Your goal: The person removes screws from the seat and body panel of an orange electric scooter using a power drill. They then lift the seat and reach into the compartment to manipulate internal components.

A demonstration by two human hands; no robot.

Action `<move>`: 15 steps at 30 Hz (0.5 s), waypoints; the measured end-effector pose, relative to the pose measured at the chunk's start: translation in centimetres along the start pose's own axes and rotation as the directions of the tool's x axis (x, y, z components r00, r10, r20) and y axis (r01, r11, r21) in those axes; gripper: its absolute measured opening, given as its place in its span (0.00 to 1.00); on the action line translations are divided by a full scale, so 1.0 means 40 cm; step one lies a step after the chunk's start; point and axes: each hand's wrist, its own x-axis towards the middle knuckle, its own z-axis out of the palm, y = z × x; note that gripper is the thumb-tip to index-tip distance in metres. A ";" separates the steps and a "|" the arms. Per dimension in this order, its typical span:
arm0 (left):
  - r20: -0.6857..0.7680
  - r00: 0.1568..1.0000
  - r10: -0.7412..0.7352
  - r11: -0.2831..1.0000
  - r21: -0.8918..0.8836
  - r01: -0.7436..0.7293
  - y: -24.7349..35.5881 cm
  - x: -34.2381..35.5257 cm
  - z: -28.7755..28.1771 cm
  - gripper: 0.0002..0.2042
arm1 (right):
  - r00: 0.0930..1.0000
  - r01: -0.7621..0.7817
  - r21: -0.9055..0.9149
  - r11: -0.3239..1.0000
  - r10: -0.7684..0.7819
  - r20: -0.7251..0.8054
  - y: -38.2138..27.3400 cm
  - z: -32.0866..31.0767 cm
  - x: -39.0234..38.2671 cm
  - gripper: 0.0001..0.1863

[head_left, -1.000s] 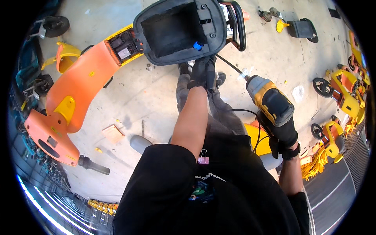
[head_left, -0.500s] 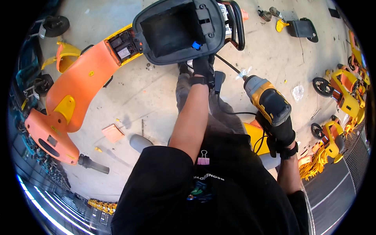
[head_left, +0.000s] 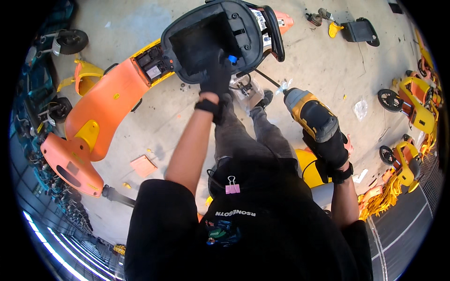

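Observation:
My left hand [head_left: 216,77], in a black glove, reaches over the near rim of the black storage tub [head_left: 251,35] on an orange-and-yellow scooter [head_left: 101,100]. Its fingers look stretched out, though they partly blend into the dark inside. Beside them in the tub sits a small blue piece [head_left: 232,59]. My right hand [head_left: 332,149], gloved too, is closed round the handle of a yellow-and-black cordless impact driver [head_left: 311,114]. From the driver's nose a long thin black shaft [head_left: 267,78] points up and left, ending near the tub's lower right. Clear plastic film [head_left: 284,86] clings to the shaft.
A clear bag with a black cable [head_left: 247,93] lies by my feet. Left of the tub is an open electronics bay [head_left: 153,65]. Loose panels, including an orange one [head_left: 143,166], lie on the floor. Yellow scooters [head_left: 412,107] stand to the right; a black tub [head_left: 360,33] lies far right.
My left hand has moved from below the tub, where it was by a dark cabled piece, up and left into the tub. The driver has shifted slightly left in my right hand.

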 end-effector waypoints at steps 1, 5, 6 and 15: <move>0.130 0.990 -0.052 0.998 -0.013 0.055 -0.010 0.051 0.000 0.18 | 1.000 -0.022 0.039 0.999 0.022 -0.002 0.001 -0.004 0.004 0.14; 0.567 0.805 -0.174 0.982 0.035 0.187 0.000 0.177 0.012 0.23 | 0.996 0.006 0.107 0.994 0.003 -0.084 0.021 0.012 0.008 0.12; 0.652 0.736 -0.185 0.979 0.060 0.193 -0.001 0.194 0.025 0.24 | 0.995 -0.004 0.163 0.987 0.019 -0.093 0.019 0.014 0.010 0.12; 0.685 0.728 0.040 0.999 -0.007 -0.048 -0.097 0.219 0.132 0.20 | 0.991 0.012 0.280 0.960 0.027 -0.134 0.025 0.041 0.008 0.09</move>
